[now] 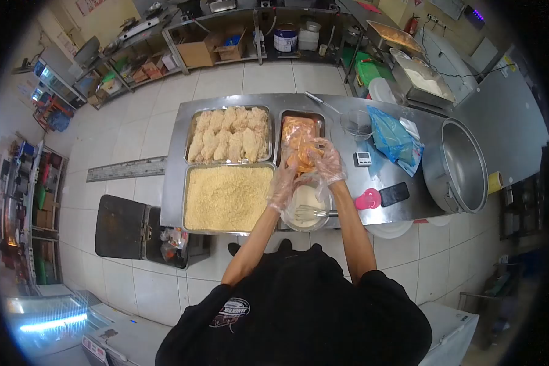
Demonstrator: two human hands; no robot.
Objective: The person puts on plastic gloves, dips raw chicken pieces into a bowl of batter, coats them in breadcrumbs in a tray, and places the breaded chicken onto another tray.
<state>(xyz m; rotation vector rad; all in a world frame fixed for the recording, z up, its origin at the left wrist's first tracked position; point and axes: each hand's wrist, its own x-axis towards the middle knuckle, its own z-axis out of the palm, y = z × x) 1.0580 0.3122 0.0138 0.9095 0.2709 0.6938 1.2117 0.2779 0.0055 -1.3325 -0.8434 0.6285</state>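
Both my hands wear clear plastic gloves and reach over a metal tray [279, 131] of orange marinated chicken pieces [299, 127]. My left hand [287, 178] and my right hand [326, 161] close around a piece of marinated chicken [306, 160] at the tray's near end. Just below them stands a clear bowl of pale batter [309, 196], with a wire whisk [311, 213] lying in it. To the left is a tray of yellowish crumbs [229, 196]. Behind that, another tray holds several crumb-coated chicken pieces [229, 134] in rows.
On the table's right are a strainer [357, 124], blue plastic bags [391, 137], a small timer [362, 159], a pink cup [368, 199], a phone [394, 194] and a large metal pot [456, 165]. A black bin [121, 227] stands at the table's left front.
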